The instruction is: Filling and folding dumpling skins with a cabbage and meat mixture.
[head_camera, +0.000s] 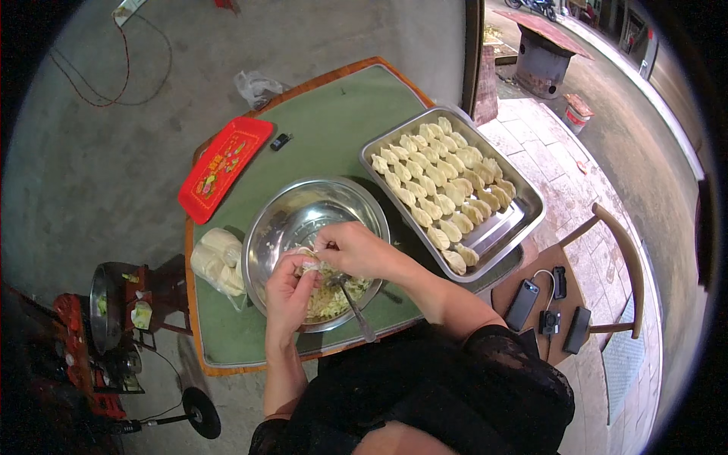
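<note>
Over a large steel bowl (267,224), my left hand (289,290) grips a small dumpling (309,263), mostly hidden by the fingers. My right hand (354,249) pinches the edge of its wrapper from the other side. Below them, chopped pale-green filling (333,307) lies in the bowl. A metal spoon (356,310) rests in it, its handle crossing the near rim. To the right, a steel tray (523,242) holds rows of pleated dumplings (435,170). At the bowl's left, stacked round wrappers (216,253) sit in a clear plastic bag.
A red decorated tray (224,168) and a small black object (281,141) lie on the green-topped table (341,114). On the right, a wooden chair (529,273) carries a phone (522,304) and several black devices. A wok-like pan (105,307) stands at left.
</note>
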The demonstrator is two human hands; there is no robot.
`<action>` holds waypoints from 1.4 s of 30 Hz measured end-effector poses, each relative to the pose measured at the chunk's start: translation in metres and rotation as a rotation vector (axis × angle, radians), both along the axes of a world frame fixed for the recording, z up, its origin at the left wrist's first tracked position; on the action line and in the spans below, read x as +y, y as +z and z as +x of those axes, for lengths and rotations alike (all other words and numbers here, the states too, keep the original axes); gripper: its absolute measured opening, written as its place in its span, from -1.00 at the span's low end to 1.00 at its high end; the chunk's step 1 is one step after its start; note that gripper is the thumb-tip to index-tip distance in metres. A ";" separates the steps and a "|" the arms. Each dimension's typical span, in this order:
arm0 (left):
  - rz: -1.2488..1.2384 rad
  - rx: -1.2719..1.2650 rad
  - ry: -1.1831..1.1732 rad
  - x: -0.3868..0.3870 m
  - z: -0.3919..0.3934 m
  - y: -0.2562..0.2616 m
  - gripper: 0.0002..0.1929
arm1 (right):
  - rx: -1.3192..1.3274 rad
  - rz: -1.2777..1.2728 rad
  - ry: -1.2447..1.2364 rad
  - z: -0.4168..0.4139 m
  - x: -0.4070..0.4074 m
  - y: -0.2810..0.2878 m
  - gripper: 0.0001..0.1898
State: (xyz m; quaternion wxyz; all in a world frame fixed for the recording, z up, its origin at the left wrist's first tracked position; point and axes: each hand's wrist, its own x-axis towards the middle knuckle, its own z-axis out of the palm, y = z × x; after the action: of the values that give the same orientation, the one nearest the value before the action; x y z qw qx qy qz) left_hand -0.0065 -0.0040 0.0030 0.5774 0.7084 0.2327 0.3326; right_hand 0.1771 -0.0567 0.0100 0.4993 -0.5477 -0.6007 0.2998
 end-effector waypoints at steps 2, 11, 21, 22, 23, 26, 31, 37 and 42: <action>-0.007 -0.009 0.006 0.001 -0.001 -0.001 -0.83 | -0.004 0.019 -0.001 0.000 -0.001 -0.001 -0.88; -0.131 -0.130 0.002 -0.005 0.004 0.003 -0.70 | 0.026 -0.026 0.002 -0.001 -0.002 0.004 -0.87; 0.033 0.000 0.013 0.003 -0.005 -0.006 -0.79 | 0.002 0.015 0.019 -0.001 0.000 -0.001 -0.89; 0.015 0.018 0.019 0.003 -0.005 -0.005 -0.80 | 0.004 0.013 0.018 -0.001 0.000 -0.001 -0.89; -0.003 0.036 0.024 0.003 -0.005 -0.005 -0.81 | 0.003 0.012 0.017 -0.001 0.000 -0.001 -0.89; -0.023 0.004 0.031 0.003 -0.004 -0.009 -0.80 | 0.014 0.012 0.012 -0.001 0.001 -0.003 -0.89; 0.121 0.073 0.061 0.004 -0.003 -0.009 -0.83 | 0.008 0.013 0.019 -0.001 0.000 -0.003 -0.90; 0.018 0.071 0.079 0.001 0.001 -0.003 -0.87 | -0.002 0.033 0.012 -0.005 0.001 -0.007 -0.90; -0.183 -0.001 0.118 -0.001 0.003 0.000 -0.89 | -0.044 0.091 0.019 -0.007 0.001 -0.007 -0.88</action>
State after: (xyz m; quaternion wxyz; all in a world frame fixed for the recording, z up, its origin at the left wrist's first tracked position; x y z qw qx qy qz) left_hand -0.0036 -0.0053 0.0026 0.6192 0.6376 0.3033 0.3437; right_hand 0.1703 -0.0555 0.0028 0.5073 -0.5253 -0.6297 0.2648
